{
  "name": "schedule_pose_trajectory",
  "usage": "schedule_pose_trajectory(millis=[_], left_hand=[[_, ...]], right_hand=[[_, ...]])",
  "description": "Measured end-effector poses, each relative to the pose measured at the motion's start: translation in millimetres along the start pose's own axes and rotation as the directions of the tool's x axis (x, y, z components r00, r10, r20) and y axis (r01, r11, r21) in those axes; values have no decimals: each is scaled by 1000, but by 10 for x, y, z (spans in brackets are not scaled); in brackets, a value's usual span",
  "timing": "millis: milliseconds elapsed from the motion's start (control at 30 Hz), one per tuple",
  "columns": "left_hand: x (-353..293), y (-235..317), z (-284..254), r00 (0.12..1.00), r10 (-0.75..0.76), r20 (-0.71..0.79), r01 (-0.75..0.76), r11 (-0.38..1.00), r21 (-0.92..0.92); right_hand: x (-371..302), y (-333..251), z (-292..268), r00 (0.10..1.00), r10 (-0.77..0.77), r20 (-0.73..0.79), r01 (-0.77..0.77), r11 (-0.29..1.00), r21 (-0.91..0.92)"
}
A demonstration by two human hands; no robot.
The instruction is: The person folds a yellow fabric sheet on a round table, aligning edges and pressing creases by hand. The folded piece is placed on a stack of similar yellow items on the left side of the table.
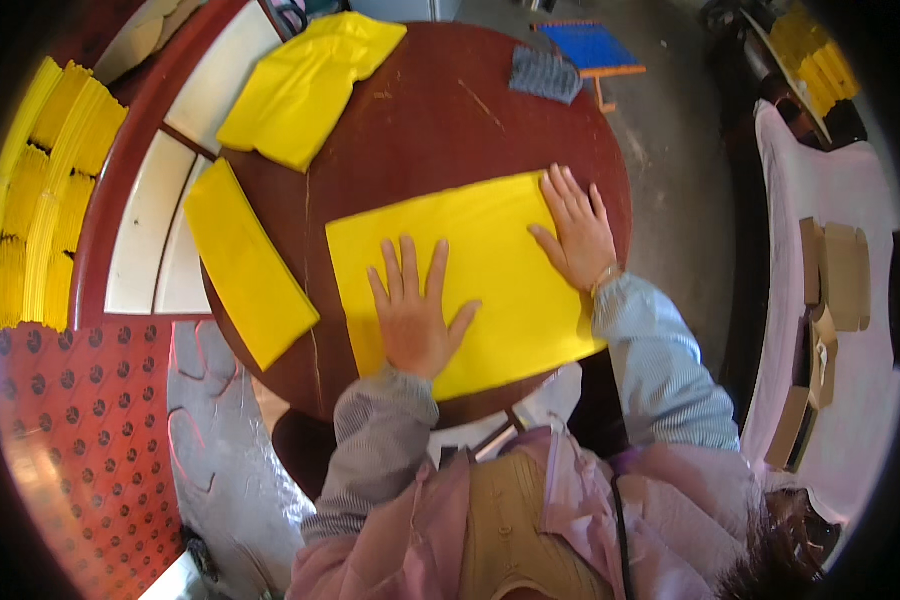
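A flat yellow rectangular sheet, cloth or similar (500, 270), lies on a round dark red table (430, 110) in front of me. My left hand (413, 315) rests palm down on its left part, fingers spread. Near the sheet's upper right edge, my right hand (575, 228) lies flat, its fingers stretched out. Left of the sheet is a narrow folded yellow piece (252, 265). A looser, creased yellow piece (310, 90) lies farther back, partly over the table's rim. Whether these are fabric or plastic I cannot tell.
A grey folded cloth (545, 75) sits at the table's far right edge, beside a blue-topped stool (590, 48). Stacked yellow folded pieces (45, 200) stand at far left. On the right, open cardboard boxes (835, 275) rest on a pale cloth-covered surface (860, 400).
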State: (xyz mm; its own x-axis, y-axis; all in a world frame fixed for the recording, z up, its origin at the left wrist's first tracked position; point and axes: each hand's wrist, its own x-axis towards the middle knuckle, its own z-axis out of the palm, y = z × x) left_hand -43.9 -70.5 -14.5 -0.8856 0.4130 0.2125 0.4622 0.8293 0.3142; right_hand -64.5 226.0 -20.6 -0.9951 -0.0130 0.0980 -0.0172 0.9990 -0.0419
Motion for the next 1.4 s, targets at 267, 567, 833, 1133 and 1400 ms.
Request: schedule_pose_trajectory(millis=[267,567,833,1133,1400], left_hand=[[-41,-11,80,999,30,38,-36,984,175],[-167,56,89,995,-38,97,14,970,242],[-159,185,10,985,-110,136,70,960,270],[-368,-399,-310,810,457,369,-311,867,-390],[-983,-1001,-915,904,-72,422,354,680,-642]], right_hand=[[-773,684,-372,989,-149,25,129,919,373],[-1267,765,-335,868,-497,14,488,856,169],[-971,785,-440,671,-726,148,664,678,316],[-928,708,-577,702,-679,215,603,727,328],[-718,791,-495,912,-285,293,15,740,673]])
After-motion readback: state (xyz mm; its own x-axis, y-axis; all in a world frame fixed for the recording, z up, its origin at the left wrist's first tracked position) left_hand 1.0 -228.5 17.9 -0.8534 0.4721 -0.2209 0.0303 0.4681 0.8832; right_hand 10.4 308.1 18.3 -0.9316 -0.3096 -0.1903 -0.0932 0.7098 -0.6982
